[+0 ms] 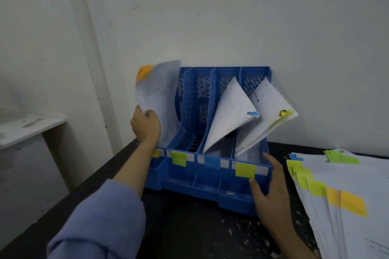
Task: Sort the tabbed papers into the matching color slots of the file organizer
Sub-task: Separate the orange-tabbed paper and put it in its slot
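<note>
Orange-tabbed paper (160, 99) upright over blue 4-slot organizer's (206, 176) leftmost slot

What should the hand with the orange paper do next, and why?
Probably lower the orange-tabbed paper into the leftmost slot. The left hand holds it just above that slot, whose label looks orange, while the right hand steadies the organizer.
</note>
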Motion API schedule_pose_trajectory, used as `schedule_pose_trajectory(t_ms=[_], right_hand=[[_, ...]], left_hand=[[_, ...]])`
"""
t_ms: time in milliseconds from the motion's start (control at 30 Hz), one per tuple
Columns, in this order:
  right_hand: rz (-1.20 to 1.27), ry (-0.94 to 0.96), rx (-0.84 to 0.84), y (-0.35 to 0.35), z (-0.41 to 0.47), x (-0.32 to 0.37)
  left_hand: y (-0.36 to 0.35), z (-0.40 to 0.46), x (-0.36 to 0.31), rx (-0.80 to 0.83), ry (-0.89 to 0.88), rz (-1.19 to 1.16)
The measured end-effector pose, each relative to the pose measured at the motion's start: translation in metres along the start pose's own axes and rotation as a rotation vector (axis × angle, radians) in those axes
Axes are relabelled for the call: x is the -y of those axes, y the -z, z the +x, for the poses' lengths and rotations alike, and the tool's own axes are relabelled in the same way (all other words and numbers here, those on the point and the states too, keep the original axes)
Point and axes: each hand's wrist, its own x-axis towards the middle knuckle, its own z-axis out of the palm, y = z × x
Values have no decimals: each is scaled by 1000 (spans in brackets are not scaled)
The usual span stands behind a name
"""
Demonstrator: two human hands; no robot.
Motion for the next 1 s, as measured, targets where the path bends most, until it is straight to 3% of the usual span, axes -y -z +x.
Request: schedule_pose_trajectory(t_ms=[133,300,400,767,1000], right_hand=[[5,-5,1,1,0,1],[7,2,-6,0,0,2],[21,-9,0,1,0,1],[13,0,2,0,0,1],[5,6,-6,0,-1,-1]], left_hand=[[9,7,-9,23,-26,40],[9,28,-37,14,-271,161],[7,40,-47,16,-329,230],[17,36,-13,40,-123,230],[17,24,-16,31,-95,241]])
